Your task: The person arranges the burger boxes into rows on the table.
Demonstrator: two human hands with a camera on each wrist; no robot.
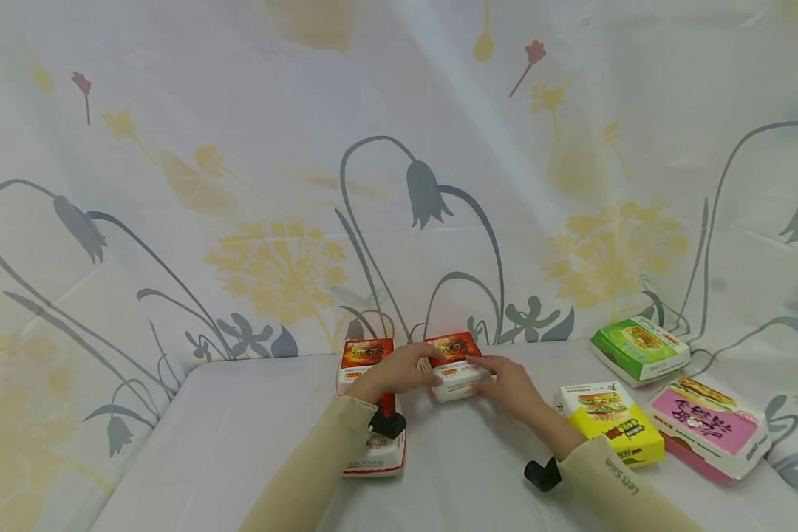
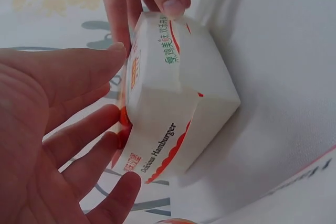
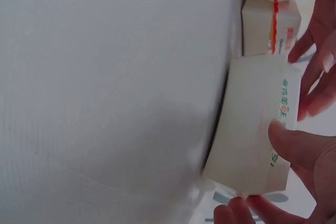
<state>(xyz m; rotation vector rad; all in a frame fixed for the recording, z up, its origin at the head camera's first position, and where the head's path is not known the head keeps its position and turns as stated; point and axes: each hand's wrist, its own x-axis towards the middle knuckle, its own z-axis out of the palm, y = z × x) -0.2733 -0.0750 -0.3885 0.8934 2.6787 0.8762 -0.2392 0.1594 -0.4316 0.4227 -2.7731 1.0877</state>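
Note:
A red-and-white hamburger box (image 1: 459, 380) sits at the back middle of the white surface, between both hands. My right hand (image 1: 515, 388) holds its right side; in the right wrist view the thumb (image 3: 289, 140) lies on the box's white front, with fingers at the near side. My left hand (image 1: 399, 369) reaches over from the left. Its fingers (image 2: 89, 124) are spread and lightly bent, fingertips right at the box's edge in the left wrist view. Two more red-and-white boxes stand to the left, a rear one (image 1: 359, 358) and a front one (image 1: 375, 454) partly hidden by my left wrist.
On the right stand a green box (image 1: 641, 347), a yellow box (image 1: 615, 421) and a pink box (image 1: 708, 425), close to one another. A flower-patterned cloth (image 1: 399, 258) hangs right behind the surface.

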